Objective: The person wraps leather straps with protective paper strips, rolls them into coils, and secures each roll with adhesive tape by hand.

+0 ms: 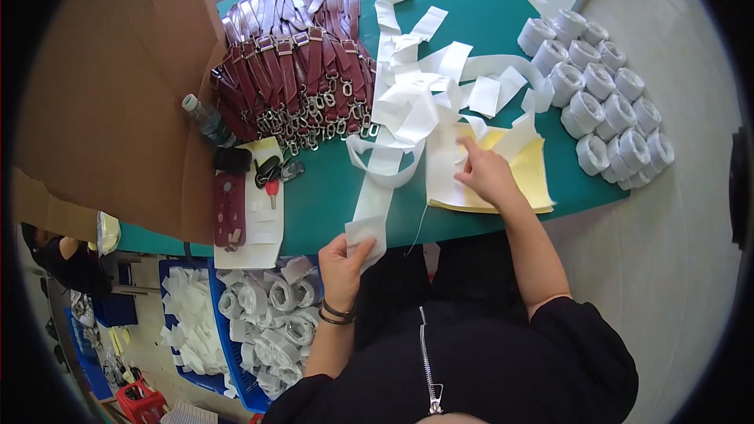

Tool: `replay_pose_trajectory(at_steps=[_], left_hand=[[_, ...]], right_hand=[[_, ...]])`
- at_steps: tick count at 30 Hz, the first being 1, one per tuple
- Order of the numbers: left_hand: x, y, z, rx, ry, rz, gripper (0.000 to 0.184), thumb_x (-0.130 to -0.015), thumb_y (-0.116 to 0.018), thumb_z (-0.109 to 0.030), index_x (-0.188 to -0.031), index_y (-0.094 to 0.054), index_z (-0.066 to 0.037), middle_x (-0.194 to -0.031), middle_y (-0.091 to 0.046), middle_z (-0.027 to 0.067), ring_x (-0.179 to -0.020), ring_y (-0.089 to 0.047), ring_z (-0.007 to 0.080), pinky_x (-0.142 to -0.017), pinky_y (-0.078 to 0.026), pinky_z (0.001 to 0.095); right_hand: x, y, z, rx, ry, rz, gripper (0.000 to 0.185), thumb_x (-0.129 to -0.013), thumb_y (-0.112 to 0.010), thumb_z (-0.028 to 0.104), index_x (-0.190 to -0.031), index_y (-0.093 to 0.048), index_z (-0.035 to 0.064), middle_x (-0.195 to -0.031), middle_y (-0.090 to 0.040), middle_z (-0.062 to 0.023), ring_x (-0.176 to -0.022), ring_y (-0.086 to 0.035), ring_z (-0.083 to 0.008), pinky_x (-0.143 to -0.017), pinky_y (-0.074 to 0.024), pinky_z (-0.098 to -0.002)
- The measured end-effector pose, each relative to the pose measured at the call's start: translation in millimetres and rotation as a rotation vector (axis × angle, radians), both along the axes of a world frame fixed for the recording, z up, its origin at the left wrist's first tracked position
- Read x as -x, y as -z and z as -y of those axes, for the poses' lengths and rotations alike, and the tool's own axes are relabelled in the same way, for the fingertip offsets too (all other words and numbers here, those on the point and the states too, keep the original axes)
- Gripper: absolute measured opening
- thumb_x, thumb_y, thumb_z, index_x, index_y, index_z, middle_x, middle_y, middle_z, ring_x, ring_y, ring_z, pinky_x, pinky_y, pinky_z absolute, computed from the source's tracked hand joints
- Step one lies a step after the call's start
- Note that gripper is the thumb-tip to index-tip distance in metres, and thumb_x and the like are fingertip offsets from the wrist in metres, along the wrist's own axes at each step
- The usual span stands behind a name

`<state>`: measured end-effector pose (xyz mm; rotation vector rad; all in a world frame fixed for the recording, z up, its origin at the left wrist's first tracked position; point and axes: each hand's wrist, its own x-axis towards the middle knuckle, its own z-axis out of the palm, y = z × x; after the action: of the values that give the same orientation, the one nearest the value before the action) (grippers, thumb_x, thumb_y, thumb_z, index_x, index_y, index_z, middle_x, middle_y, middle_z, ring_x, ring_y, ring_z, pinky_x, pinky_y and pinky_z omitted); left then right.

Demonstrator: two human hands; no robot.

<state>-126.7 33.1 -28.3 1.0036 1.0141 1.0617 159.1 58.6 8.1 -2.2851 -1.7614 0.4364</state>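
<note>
My left hand (pixel 342 271) pinches the folded near end of a white strip (pixel 367 232) between thumb and fingers at the table's front edge. From there the strip runs away from me into a loose heap of white strips (pixel 408 114). My right hand (pixel 488 177) hovers over or touches a stack of yellow and white sheets (pixel 532 177); which of the two I cannot tell. Its index finger points forward, the thumb stands apart, and nothing shows in its grasp. A thin thread (pixel 418 229) hangs by the stack's left corner.
Dark red straps with metal clasps (pixel 294 71) lie at the back left, beside a bottle (pixel 206 119), keys (pixel 272 188) and a cardboard box (pixel 126 86). White rolls (pixel 597 78) are piled at the right edge. Below left, a blue crate (pixel 242 369) holds more rolls.
</note>
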Motion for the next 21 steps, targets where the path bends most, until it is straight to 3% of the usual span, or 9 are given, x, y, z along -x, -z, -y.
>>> replay_pose_trajectory(at_steps=[6, 9, 17, 19, 21], left_hand=[[-14, 7, -1, -0.051, 0.074, -0.027, 0.017, -0.084, -0.066, -0.011, -0.09, -0.066, 0.005, -0.076, -0.065, 0.001, -0.068, -0.054, 0.0039, -0.06, -0.044, 0.0195], [-12, 11, -1, -0.087, 0.096, -0.091, 0.018, -0.085, -0.066, -0.013, -0.089, -0.066, 0.005, -0.073, -0.065, 0.0002, -0.067, -0.054, 0.0036, -0.06, -0.044, 0.0195], [9, 11, -3, -0.218, 0.0, -0.273, 0.017, -0.085, -0.065, -0.012, -0.085, -0.065, 0.005, -0.067, -0.059, -0.0025, -0.062, -0.047, 0.0026, -0.055, -0.038, 0.0196], [7, 3, -2, -0.163, -0.092, -0.118, 0.015, -0.084, -0.066, -0.009, -0.081, -0.064, 0.005, -0.066, -0.057, -0.0033, -0.061, -0.045, 0.0025, -0.053, -0.037, 0.0196], [11, 1, -6, -0.15, -0.145, -0.036, 0.014, -0.083, -0.066, -0.008, -0.079, -0.063, 0.004, -0.066, -0.056, -0.0037, -0.06, -0.043, 0.0024, -0.053, -0.036, 0.0197]], right_hand=[[-1, 25, 3, -0.12, 0.04, -0.042, 0.026, -0.077, -0.065, 0.022, -0.098, -0.063, 0.0051, -0.078, -0.065, -0.0121, -0.072, -0.063, -0.0289, -0.068, -0.0498, -0.038], [22, 10, 3, -0.218, 0.0, -0.316, 0.02, -0.079, -0.064, 0.02, -0.088, -0.065, 0.0016, -0.075, -0.065, -0.0117, -0.069, -0.063, -0.0264, -0.066, -0.0491, -0.0343], [73, -18, -36, -0.339, -0.184, -0.721, 0.018, -0.083, -0.062, 0.016, -0.086, -0.064, -0.0017, -0.069, -0.062, -0.0064, -0.062, -0.057, -0.0136, -0.059, -0.0456, -0.0267], [69, -9, -78, -0.267, -0.129, -0.869, 0.019, -0.083, -0.062, 0.017, -0.088, -0.063, -0.0009, -0.076, -0.063, -0.0041, -0.067, -0.056, -0.0107, -0.06, -0.0454, -0.0241], [66, 11, -134, -0.413, -0.077, -0.953, 0.018, -0.085, -0.06, 0.017, -0.091, -0.063, 0.0005, -0.077, -0.063, -0.0037, -0.07, -0.058, -0.0111, -0.061, -0.0471, -0.025]])
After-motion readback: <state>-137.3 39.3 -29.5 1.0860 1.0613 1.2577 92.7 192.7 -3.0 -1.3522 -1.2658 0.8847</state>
